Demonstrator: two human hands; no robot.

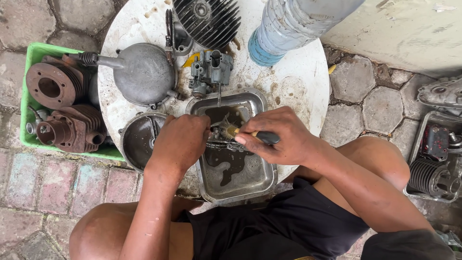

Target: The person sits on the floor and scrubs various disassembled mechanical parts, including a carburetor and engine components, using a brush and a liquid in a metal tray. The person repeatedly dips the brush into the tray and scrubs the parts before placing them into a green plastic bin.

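Steel gleams under dark oily liquid in the tray [250, 180] on our round white table [298, 82]. Our left hand [180, 139] is closed around a small metal part [222, 143] held over the tray, though what it is we can hardly tell. Our right hand [279, 137] grips a brush [252, 135], bristles touching that part. Just beyond lies a carburetor [211, 70].

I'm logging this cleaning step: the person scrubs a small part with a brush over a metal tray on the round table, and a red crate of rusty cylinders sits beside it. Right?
Nearly. The head view shows the crate is green, not red. The rest holds: right hand holds the brush, left hand the part, over the metal tray.
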